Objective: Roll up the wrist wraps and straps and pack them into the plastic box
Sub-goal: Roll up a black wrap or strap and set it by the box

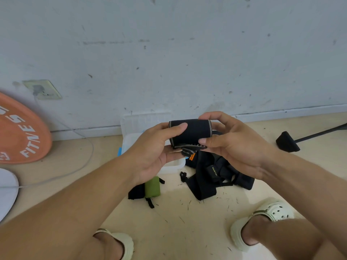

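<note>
- A pale, scuffed wall fills the upper view; below it runs a beige floor scattered with small dark specks.
- An orange weight plate leans against the wall at far left.
- A clear plastic box sits open on the floor by the wall, partly hidden behind the hands.
- A heap of black straps lies just right of the box; a green wrap lies nearer the feet.
- Held up in front of the box, a black wrist wrap is rolled into a cylinder. It looks soft, light and springy, best pinched at both ends so it cannot unroll.
- The left hand and right hand each grip one end between thumb and fingers.
</note>
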A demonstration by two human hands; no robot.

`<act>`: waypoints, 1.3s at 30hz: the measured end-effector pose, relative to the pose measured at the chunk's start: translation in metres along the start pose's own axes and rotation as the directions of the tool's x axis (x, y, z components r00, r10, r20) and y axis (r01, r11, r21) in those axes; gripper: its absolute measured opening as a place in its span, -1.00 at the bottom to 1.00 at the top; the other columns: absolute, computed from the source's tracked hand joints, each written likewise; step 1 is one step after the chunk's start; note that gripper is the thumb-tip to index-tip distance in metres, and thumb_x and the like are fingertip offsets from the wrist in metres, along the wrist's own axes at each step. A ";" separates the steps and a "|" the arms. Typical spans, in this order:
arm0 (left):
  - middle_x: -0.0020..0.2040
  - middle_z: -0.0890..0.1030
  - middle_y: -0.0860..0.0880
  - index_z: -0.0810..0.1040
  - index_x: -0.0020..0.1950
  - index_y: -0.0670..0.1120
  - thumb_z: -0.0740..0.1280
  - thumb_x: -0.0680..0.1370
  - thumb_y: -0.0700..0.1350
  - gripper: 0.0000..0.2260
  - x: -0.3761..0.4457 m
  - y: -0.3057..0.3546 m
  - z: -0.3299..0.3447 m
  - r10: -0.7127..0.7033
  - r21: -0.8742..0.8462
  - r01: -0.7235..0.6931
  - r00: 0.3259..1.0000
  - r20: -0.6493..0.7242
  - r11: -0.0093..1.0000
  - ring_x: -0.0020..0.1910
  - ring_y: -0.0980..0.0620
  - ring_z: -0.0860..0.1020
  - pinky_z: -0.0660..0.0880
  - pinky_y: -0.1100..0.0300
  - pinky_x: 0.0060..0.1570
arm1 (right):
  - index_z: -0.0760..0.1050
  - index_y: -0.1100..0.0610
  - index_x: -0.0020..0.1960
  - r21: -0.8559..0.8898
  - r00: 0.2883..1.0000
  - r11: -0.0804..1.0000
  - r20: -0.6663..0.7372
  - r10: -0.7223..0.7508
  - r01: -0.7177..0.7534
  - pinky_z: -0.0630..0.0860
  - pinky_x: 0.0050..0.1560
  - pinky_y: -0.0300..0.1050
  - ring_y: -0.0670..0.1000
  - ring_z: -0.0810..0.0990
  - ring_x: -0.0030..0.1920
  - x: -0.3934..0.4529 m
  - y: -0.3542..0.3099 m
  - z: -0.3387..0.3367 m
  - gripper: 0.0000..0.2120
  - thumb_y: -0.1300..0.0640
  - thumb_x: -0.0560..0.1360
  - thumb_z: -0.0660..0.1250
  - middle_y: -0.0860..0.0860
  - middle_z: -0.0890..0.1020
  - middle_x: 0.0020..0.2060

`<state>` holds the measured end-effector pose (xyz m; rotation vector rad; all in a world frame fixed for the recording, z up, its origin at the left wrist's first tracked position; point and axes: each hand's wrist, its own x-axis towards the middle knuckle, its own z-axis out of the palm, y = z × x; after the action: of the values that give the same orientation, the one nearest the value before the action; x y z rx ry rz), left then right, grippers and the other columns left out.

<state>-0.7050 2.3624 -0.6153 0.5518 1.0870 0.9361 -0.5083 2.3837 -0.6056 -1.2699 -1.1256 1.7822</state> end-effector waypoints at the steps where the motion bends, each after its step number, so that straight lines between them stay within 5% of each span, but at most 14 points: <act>1: 0.09 0.73 -0.13 0.61 0.27 -0.21 0.44 0.57 -0.18 -0.72 0.001 0.000 -0.001 0.007 -0.001 -0.007 1.000 -0.011 1.000 0.06 -0.19 0.72 0.68 0.04 -0.02 | 0.60 0.12 0.19 0.011 1.000 1.000 0.006 0.005 -0.005 0.65 -0.04 -0.18 0.04 0.73 -0.05 0.001 0.000 0.000 -0.57 0.55 0.48 0.36 0.11 0.68 0.13; 4: 0.20 0.67 -0.20 0.60 0.26 -0.17 0.45 0.52 -0.31 -0.69 0.003 0.000 -0.003 0.048 0.013 -0.047 0.998 -0.027 0.999 0.15 -0.20 0.69 0.67 -0.02 0.10 | 0.60 0.13 0.22 0.071 0.999 0.997 0.038 0.024 -0.027 0.64 -0.04 -0.20 0.01 0.71 0.01 0.001 -0.003 0.000 -0.70 0.30 0.50 0.45 0.07 0.69 0.09; 8: 0.14 0.63 -0.10 0.63 0.21 -0.10 0.45 0.47 -0.43 -0.62 0.002 0.001 -0.003 0.121 0.060 -0.122 0.993 0.009 0.991 0.10 -0.07 0.68 0.66 -0.04 0.13 | 0.60 0.17 0.31 0.048 0.993 0.994 0.064 0.096 -0.099 0.64 0.21 -0.01 0.13 0.70 0.19 0.002 -0.002 0.000 -0.60 0.00 0.55 0.39 0.16 0.69 0.22; 13: 0.23 0.63 -0.13 0.58 0.32 -0.09 0.46 0.44 -0.45 -0.49 0.000 0.000 0.000 0.127 0.065 -0.126 0.992 -0.011 0.990 0.13 -0.09 0.70 0.66 -0.05 0.15 | 0.58 0.16 0.31 0.096 0.995 0.991 0.041 0.091 -0.095 0.68 0.14 0.00 0.13 0.72 0.12 0.002 0.002 0.000 -0.70 0.15 0.59 0.38 0.17 0.68 0.22; 16: 0.22 0.66 -0.15 0.57 0.34 -0.09 0.54 0.39 -0.26 -0.48 -0.001 -0.003 0.002 0.062 0.033 -0.061 0.997 -0.034 0.998 0.10 -0.10 0.72 0.66 -0.08 0.14 | 0.57 0.08 0.31 0.070 0.999 0.997 0.010 0.043 -0.044 0.67 0.16 0.04 0.11 0.73 0.13 0.003 0.004 0.001 -0.64 0.28 0.54 0.42 0.13 0.68 0.20; 24: 0.08 0.75 -0.11 0.67 0.22 -0.18 0.49 0.55 -0.07 -0.70 -0.001 -0.004 0.000 -0.048 0.111 0.059 0.994 -0.102 0.992 0.13 -0.12 0.71 0.64 -0.11 0.20 | 0.52 -0.06 0.40 -0.151 0.999 0.988 0.016 -0.033 0.035 0.64 0.22 -0.04 0.10 0.69 0.20 0.000 0.008 0.006 -0.47 0.37 0.53 0.43 -0.09 0.67 0.24; 29: 0.27 0.62 -0.10 0.44 0.48 -0.13 0.32 0.68 -0.08 -0.62 -0.004 -0.015 0.015 0.011 0.075 0.004 0.980 -0.197 0.997 0.20 -0.07 0.64 0.55 -0.09 0.33 | 0.09 -0.13 0.66 -0.319 1.000 0.947 0.014 -0.019 0.023 0.34 0.52 -0.14 -0.19 0.48 0.42 -0.005 0.018 0.024 -0.33 0.18 0.67 0.30 -0.26 0.41 0.50; 31: 0.36 0.53 -0.08 0.26 0.62 -0.06 0.30 0.69 -0.12 -0.50 -0.004 -0.021 0.018 0.032 0.061 -0.018 0.971 -0.236 0.998 0.25 -0.07 0.59 0.49 -0.09 0.39 | -0.07 -0.18 0.67 -0.378 1.000 0.926 0.009 0.017 -0.012 0.30 0.31 -0.52 -0.36 0.41 0.34 -0.007 0.023 0.032 -0.32 0.07 0.71 0.23 -0.34 0.28 0.50; 33: 0.40 0.50 -0.08 0.19 0.65 0.00 0.31 0.68 -0.15 -0.44 -0.004 -0.025 0.016 0.042 0.065 -0.027 0.969 -0.242 0.998 0.28 -0.07 0.57 0.45 -0.08 0.42 | -0.13 -0.20 0.66 -0.398 0.997 0.915 0.011 0.079 -0.068 0.33 -0.13 -0.68 -0.56 0.45 -0.09 -0.006 0.028 0.033 -0.33 0.03 0.72 0.19 -0.36 0.26 0.34; 35: 0.40 0.50 -0.07 0.19 0.65 0.05 0.32 0.68 -0.15 -0.43 -0.004 -0.027 0.012 0.051 0.099 -0.029 0.972 -0.229 0.995 0.32 -0.08 0.55 0.43 -0.08 0.45 | -0.10 -0.20 0.66 -0.413 0.997 0.909 0.012 0.075 -0.063 0.35 -0.20 -0.65 -0.63 0.41 -0.27 -0.006 0.029 0.033 -0.34 0.02 0.72 0.20 -0.40 0.28 0.29; 37: 0.38 0.51 -0.05 0.20 0.63 0.07 0.33 0.68 -0.12 -0.44 -0.002 -0.028 0.008 0.070 0.181 -0.032 0.976 -0.205 0.983 0.31 -0.07 0.56 0.45 -0.04 0.43 | 0.05 -0.19 0.66 -0.401 1.000 0.916 0.009 0.015 -0.010 0.42 0.11 -0.55 -0.59 0.48 -0.02 -0.006 0.029 0.031 -0.36 0.04 0.69 0.27 -0.45 0.44 0.30; 39: 0.30 0.55 -0.01 0.24 0.59 0.08 0.32 0.68 -0.07 -0.50 -0.001 -0.031 0.005 0.093 0.257 -0.043 0.978 -0.186 0.966 0.24 -0.03 0.60 0.52 0.04 0.34 | 0.23 -0.09 0.61 -0.349 1.000 0.937 -0.015 -0.015 0.009 0.56 0.27 -0.25 -0.26 0.66 0.13 -0.004 0.028 0.028 -0.39 0.13 0.63 0.37 -0.21 0.66 0.20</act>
<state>-0.6889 2.3459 -0.6373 0.7200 1.3844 0.9329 -0.5345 2.3618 -0.6258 -1.4734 -1.4844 1.6040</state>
